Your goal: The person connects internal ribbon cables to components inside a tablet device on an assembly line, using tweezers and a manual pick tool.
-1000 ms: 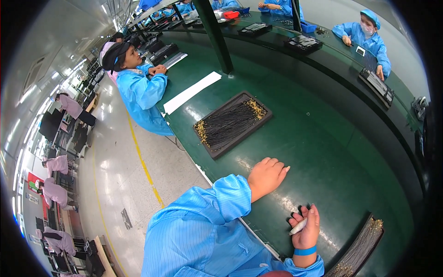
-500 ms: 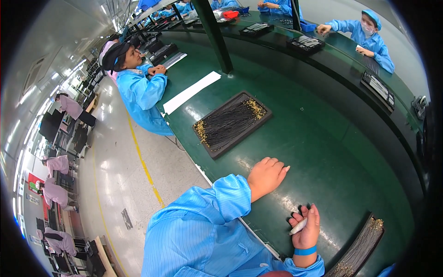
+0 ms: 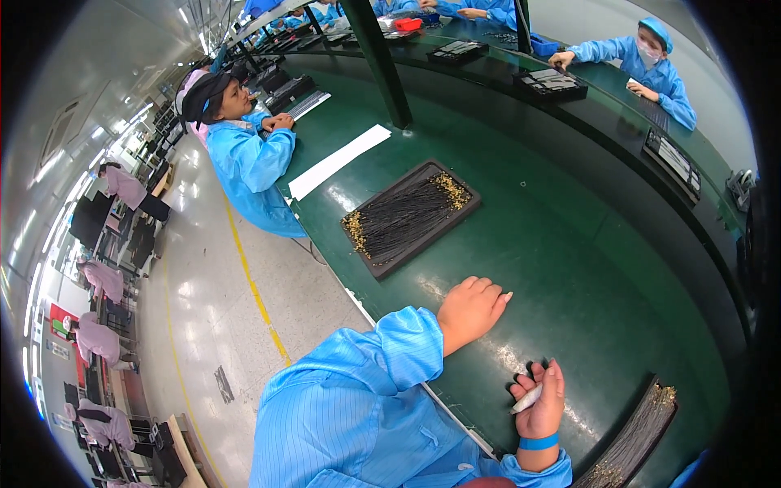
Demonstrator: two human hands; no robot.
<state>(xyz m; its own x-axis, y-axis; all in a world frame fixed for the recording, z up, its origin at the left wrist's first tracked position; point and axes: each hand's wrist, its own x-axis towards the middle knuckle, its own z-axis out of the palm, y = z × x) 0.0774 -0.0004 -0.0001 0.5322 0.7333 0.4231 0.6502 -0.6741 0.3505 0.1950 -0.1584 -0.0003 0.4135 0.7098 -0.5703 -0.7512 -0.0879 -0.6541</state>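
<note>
My left hand [image 3: 474, 311] rests palm down on the green tabletop [image 3: 561, 268], its fingers loosely bent and nothing visible in it. Closer to me on the right, my right hand [image 3: 543, 407] lies on its side with the fingers loosely curled and apart. A white tapered cover [image 3: 527, 398] shows there, apparently worn on the thumb. A blue band [image 3: 538, 442] circles that wrist. Beyond my left hand stands a dark tray [image 3: 389, 269] of thin black cables [image 3: 407, 215] with gold-coloured ends. More such cables [image 3: 639, 435] lie to the right of my right hand.
A white strip [image 3: 339, 163] lies beyond the tray, near a green post [image 3: 378, 65]. One co-worker in blue [image 3: 248, 167] sits at the left edge. Along the far side runs a dark line carrying black trays [image 3: 551, 83], with another co-worker [image 3: 651, 69] behind it.
The black trays on the far line have shifted slightly to the right. The far co-worker's hand has moved lower, toward a tray. Both my hands stay where they were.
</note>
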